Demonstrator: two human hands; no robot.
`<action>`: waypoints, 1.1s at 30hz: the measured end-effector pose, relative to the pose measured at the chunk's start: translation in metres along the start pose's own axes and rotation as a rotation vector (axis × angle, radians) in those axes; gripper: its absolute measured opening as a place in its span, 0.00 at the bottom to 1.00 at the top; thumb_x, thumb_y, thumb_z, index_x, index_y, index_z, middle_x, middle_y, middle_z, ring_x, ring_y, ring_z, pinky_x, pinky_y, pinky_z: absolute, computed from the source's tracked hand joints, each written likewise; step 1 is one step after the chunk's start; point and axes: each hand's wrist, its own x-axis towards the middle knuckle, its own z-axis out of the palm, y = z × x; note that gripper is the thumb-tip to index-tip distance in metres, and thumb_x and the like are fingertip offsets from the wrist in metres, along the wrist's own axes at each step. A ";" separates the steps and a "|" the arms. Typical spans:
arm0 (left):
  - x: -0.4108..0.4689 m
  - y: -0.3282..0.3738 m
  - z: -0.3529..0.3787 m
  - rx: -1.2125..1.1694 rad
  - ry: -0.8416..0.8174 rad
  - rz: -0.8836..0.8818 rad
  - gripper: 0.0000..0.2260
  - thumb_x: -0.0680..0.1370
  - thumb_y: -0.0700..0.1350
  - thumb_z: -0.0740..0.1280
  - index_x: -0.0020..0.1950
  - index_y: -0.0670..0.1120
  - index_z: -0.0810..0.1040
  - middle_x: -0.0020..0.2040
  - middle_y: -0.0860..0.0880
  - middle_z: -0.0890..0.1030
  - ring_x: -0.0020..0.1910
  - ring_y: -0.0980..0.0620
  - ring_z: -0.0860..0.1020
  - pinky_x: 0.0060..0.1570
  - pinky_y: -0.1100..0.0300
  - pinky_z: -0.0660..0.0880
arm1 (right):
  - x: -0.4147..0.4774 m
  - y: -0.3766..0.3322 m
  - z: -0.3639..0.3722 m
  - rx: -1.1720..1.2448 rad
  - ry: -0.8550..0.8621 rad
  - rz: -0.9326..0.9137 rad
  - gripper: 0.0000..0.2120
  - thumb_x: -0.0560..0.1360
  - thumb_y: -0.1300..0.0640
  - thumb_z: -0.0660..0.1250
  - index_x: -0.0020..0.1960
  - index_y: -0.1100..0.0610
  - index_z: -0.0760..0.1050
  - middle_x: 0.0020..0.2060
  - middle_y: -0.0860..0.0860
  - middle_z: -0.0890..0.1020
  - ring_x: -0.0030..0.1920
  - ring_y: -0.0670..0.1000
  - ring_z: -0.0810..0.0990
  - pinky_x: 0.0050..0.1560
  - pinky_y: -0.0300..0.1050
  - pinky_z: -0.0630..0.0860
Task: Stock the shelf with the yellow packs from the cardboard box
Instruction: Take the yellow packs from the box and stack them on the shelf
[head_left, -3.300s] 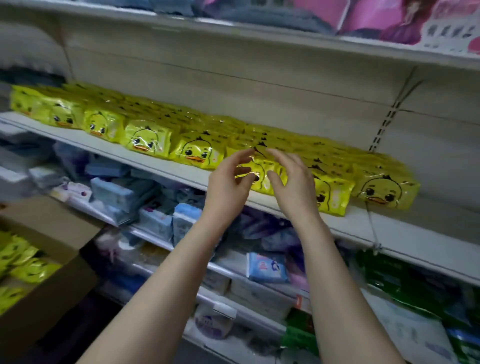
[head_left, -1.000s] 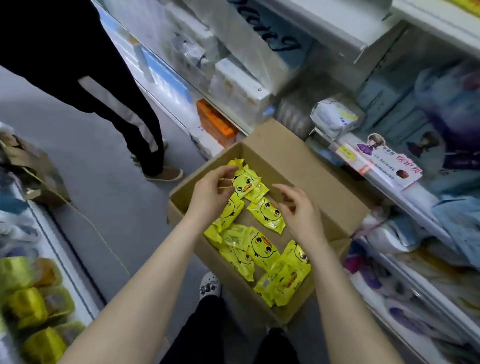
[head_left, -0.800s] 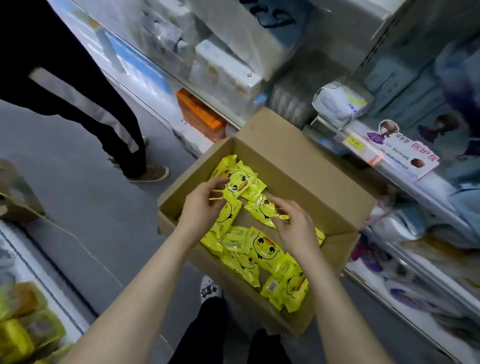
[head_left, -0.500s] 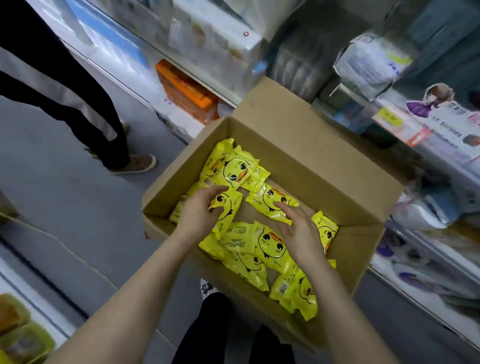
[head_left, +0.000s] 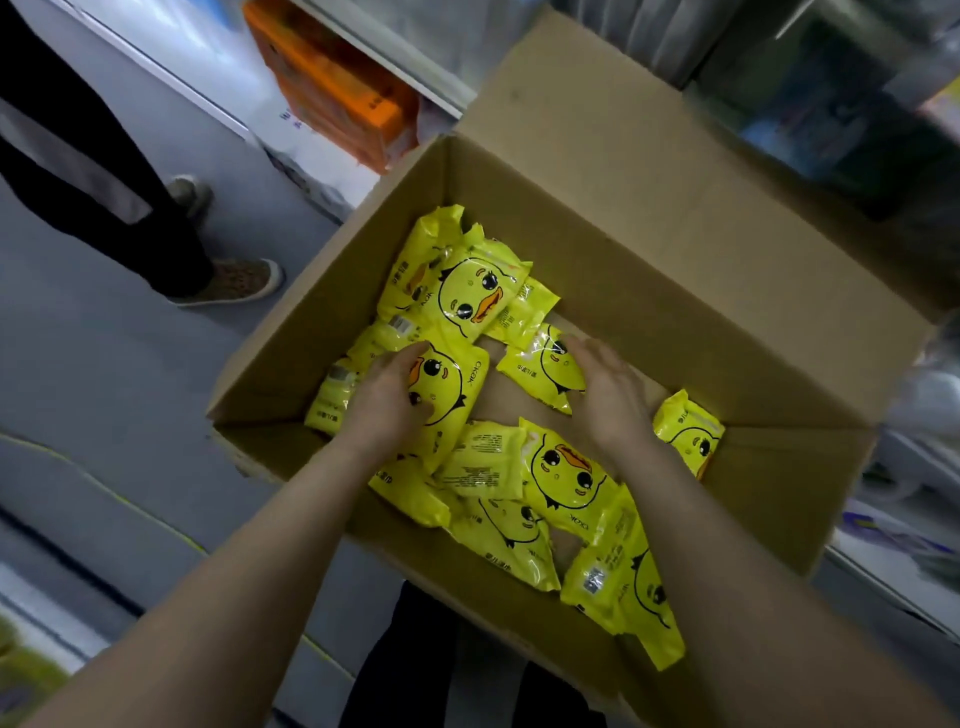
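A: Left grip (head_left: 389, 395)?
B: Fingers curled over the left edge of a duck-face pack (head_left: 449, 400), holding it. The pack's flat, not lifted yet. Right grip (head_left: 608, 395) lies on a second pack (head_left: 540, 371), fingers fairly straight, no pinch I can see.
A: Step?
B: Pick-up, imo. The yellow packs (head_left: 566, 478) lie loose and overlapping in the cardboard box (head_left: 675, 291), some face down. Target shelf isn't in shot.
A: Next?
B: Close the right, then lift both straight up. The left's pack overlaps others, so lift it w/o dragging them.
A: Edges, room?
B: Box walls stand round both wrists. The far flap (head_left: 597, 93) is open, right by the store shelving. Above the box is free. To the left is the floor (head_left: 104, 374), with another person's shoe (head_left: 234, 283) near the box corner. Orange cartons (head_left: 337, 88) sit low, beyond it.
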 end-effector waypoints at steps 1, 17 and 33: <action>0.002 -0.001 0.001 0.021 -0.006 0.004 0.34 0.75 0.39 0.71 0.76 0.56 0.61 0.72 0.44 0.66 0.68 0.43 0.69 0.64 0.49 0.70 | 0.007 0.001 0.004 -0.025 -0.012 0.001 0.36 0.73 0.66 0.66 0.76 0.45 0.60 0.74 0.53 0.64 0.72 0.59 0.64 0.69 0.56 0.65; 0.009 -0.003 0.017 0.176 -0.014 0.093 0.33 0.74 0.44 0.72 0.76 0.58 0.62 0.70 0.43 0.66 0.62 0.42 0.74 0.59 0.52 0.72 | 0.028 -0.002 0.005 -0.029 -0.126 0.241 0.23 0.76 0.41 0.65 0.63 0.57 0.71 0.57 0.62 0.79 0.59 0.64 0.76 0.54 0.50 0.71; 0.012 -0.004 0.018 0.148 -0.027 0.094 0.28 0.78 0.44 0.68 0.76 0.58 0.63 0.70 0.43 0.66 0.63 0.42 0.73 0.62 0.50 0.71 | 0.015 -0.002 0.003 -0.208 -0.286 0.064 0.32 0.74 0.64 0.62 0.76 0.45 0.62 0.72 0.59 0.60 0.68 0.64 0.66 0.65 0.51 0.68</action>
